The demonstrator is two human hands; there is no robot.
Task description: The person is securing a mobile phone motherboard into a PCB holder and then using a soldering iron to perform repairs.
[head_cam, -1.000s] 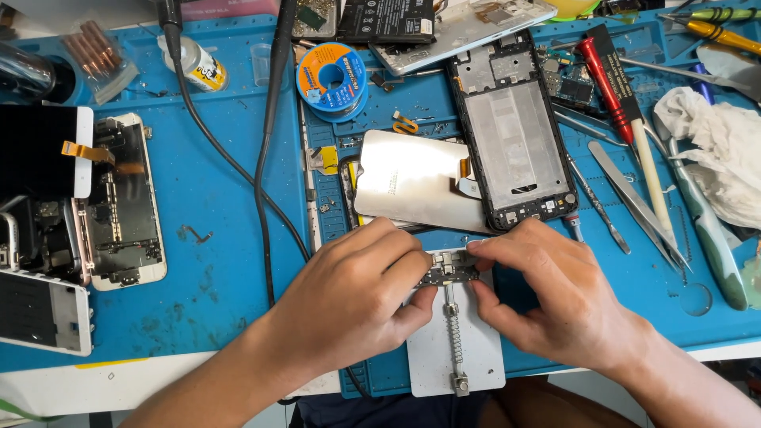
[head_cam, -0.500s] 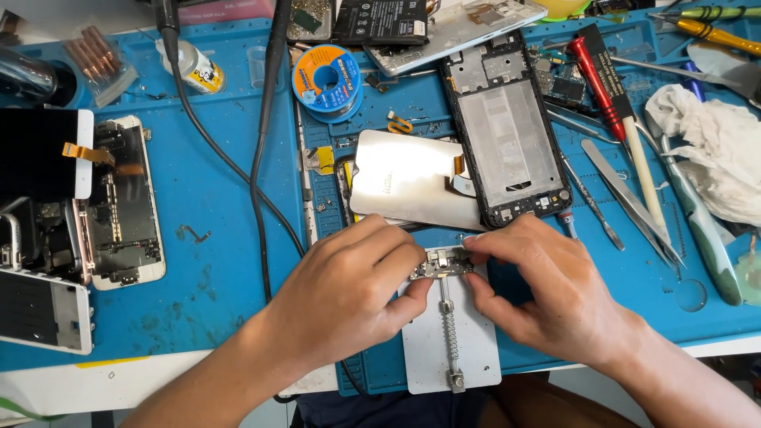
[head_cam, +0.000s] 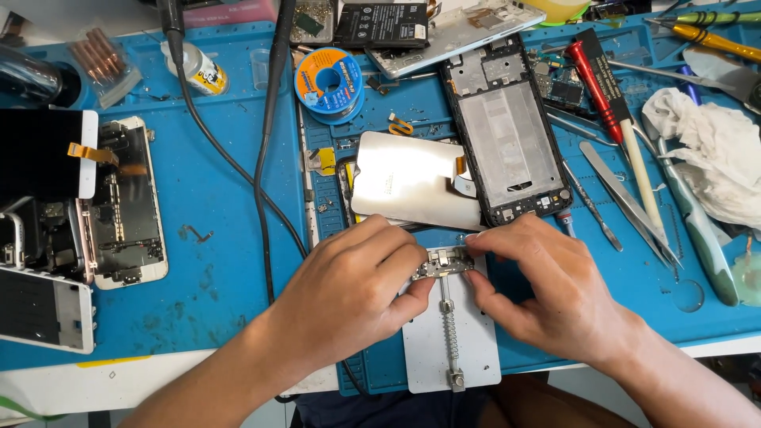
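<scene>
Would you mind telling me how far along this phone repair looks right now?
Done: the phone frame lies stripped, its battery set aside. In hand: the left hand and right hand pinch a small circuit board at the metal holder. Left: the tweezers lie untouched; nothing is reassembled.

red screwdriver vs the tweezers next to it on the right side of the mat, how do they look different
The red screwdriver has a thick red and black handle; the tweezers are bare, thin grey metal. The screwdriver lies higher up the blue mat; the tweezers lie lower, tapering to a fine point. Both lie flat, slanting the same way, untouched by the left hand and the right hand.
</scene>
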